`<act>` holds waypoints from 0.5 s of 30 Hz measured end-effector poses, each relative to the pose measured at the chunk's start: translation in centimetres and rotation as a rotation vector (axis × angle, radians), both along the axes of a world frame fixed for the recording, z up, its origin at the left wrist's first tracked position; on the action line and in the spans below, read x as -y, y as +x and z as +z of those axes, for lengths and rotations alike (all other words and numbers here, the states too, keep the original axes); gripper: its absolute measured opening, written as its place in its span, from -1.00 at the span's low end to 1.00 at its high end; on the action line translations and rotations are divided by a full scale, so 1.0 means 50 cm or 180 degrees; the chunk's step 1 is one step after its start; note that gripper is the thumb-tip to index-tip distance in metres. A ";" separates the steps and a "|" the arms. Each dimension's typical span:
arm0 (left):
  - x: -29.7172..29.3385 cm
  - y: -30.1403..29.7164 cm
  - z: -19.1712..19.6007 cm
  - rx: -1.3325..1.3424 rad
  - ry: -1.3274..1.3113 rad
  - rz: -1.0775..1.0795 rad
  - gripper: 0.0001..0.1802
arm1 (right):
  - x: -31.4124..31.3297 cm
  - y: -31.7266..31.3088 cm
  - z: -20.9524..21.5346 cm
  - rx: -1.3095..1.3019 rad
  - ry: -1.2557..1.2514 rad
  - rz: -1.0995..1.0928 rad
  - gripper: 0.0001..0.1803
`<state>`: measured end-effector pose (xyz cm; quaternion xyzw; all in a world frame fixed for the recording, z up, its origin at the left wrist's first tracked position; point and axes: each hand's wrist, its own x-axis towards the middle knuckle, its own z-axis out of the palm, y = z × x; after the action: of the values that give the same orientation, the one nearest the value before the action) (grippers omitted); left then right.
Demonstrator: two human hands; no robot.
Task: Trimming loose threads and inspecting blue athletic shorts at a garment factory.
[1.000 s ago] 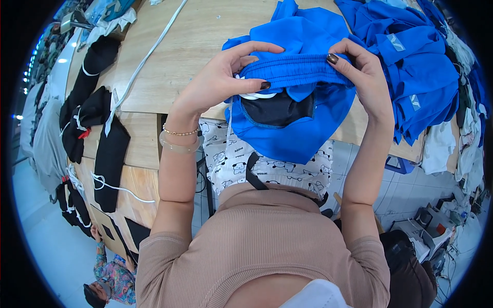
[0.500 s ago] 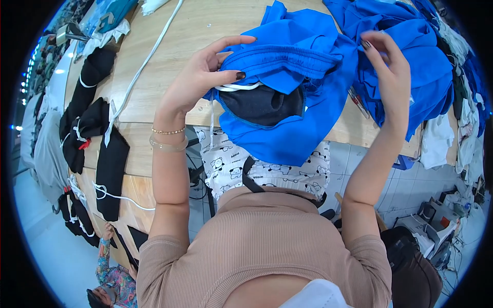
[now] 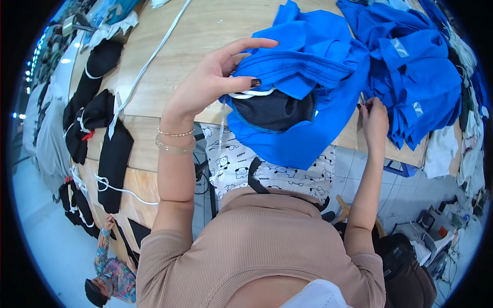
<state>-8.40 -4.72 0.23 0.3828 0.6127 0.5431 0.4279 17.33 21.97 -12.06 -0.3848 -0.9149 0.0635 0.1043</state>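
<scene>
A blue garment with a gathered elastic waistband lies over the table's near edge and hangs down toward me. Black lining and a loop of white drawcord show at its opening. My left hand holds the left end of the waistband, thumb below and fingers across the top. Beside the garment's right side, my right hand is closed at the fingertips on a small metal tool that looks like thread snips, mostly hidden by the fingers.
A heap of blue garments with pale patches lies at the right, white cloth beside it. Rolled black pieces with white cords are at the left. A long white cord crosses the wooden table. Another person sits lower left.
My right hand has come down from above the blue heap to the small tool on the table. My left hand stays on the waistband; the whole view has shifted slightly.
</scene>
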 end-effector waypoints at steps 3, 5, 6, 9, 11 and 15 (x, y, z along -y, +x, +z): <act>0.001 0.007 0.007 0.0027 0.0032 0.0087 -0.35 | 0.007 0.004 0.006 -0.0039 -0.0054 -0.0019 -0.83; 0.000 0.007 0.005 0.0072 0.0127 0.0124 -0.35 | 0.006 0.007 0.011 -0.0414 -0.0045 -0.0043 -0.80; 0.000 0.006 0.004 0.0120 0.0225 0.0141 -0.36 | 0.010 0.013 0.020 -0.0547 -0.0269 -0.0228 -0.82; 0.003 -0.001 0.000 0.0156 0.0182 0.0046 -0.36 | 0.059 0.002 0.083 -0.2709 -0.2406 -0.0574 -0.80; 0.003 -0.001 -0.001 0.0140 0.0193 0.0039 -0.35 | 0.113 -0.028 0.141 -0.3248 -0.2828 -0.0348 -0.82; -0.002 0.005 0.007 0.0155 0.0172 -0.0106 -0.34 | 0.209 -0.091 0.201 -0.3274 -0.4010 0.0332 -0.86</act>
<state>-8.16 -4.63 0.58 0.3910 0.5808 0.5614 0.4412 12.80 11.53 -2.02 -0.2509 -0.5619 0.7397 0.2723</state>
